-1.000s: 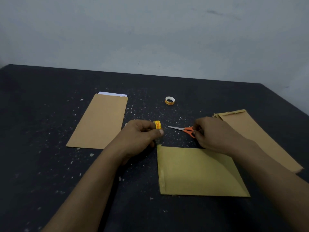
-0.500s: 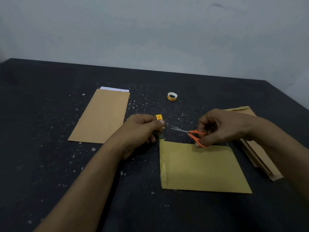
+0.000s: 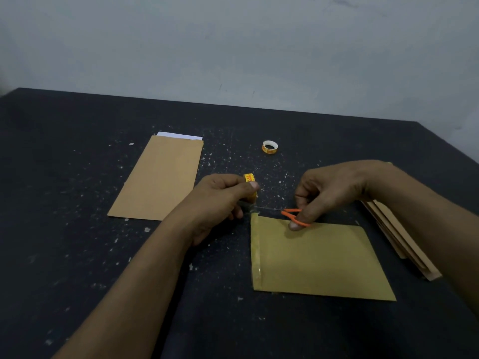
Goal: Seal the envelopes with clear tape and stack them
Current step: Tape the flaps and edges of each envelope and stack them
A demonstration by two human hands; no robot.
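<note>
Since the frame half a second before, the scissors (image 3: 291, 213) had slid left, their blades reaching toward my left hand (image 3: 220, 198), just beyond the near envelope (image 3: 318, 257) and its taped corner. That hand gripped a small tape roll (image 3: 249, 178) between thumb and fingers. My right hand (image 3: 329, 187) pinched the orange scissor handles over the envelope's far edge. I saw a brown envelope (image 3: 160, 180) lying flat to the left, a stack of envelopes (image 3: 399, 242) to the right, and a second tape roll (image 3: 269, 147) farther back on the table (image 3: 77, 255).

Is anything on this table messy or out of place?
Pale flecks litter the dark table, and a white sheet pokes out of the far end of the left brown envelope. The envelope stack at right is fanned unevenly.
</note>
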